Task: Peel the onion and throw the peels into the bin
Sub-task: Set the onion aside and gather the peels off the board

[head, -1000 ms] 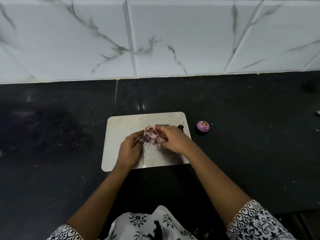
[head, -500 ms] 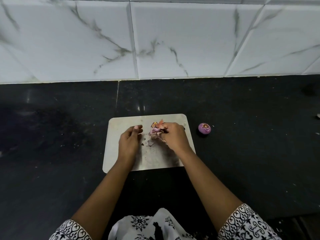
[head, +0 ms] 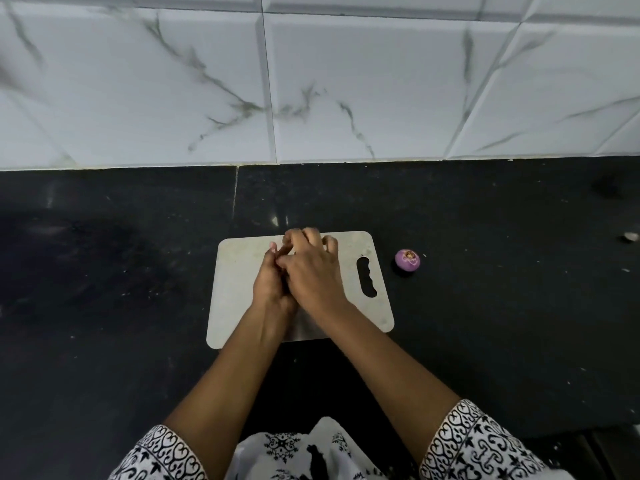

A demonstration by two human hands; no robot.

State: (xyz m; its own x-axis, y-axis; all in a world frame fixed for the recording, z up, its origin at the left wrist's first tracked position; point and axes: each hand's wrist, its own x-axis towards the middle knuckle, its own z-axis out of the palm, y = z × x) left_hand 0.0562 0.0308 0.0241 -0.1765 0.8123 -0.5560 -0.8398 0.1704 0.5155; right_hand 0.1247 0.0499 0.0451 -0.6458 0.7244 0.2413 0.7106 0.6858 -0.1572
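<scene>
A peeled purple onion (head: pixel 407 259) sits on the black counter just right of the pale cutting board (head: pixel 232 292). My left hand (head: pixel 267 287) and my right hand (head: pixel 313 271) are pressed together over the far middle of the board, the right one lying over the left. The loose peels that lay on the board are out of sight, enclosed between my cupped hands. No peels show on the bare board. No bin is in view.
The black counter (head: pixel 114 289) stretches to both sides, speckled with small crumbs. A white marble-tiled wall (head: pixel 381 84) rises behind it. A small pale scrap (head: pixel 631 236) lies at the far right edge. The board's handle slot (head: pixel 366 276) is on its right side.
The peels, visible between my fingers before, are now covered. My hands have come together, the right sliding over the left toward the board's far edge.
</scene>
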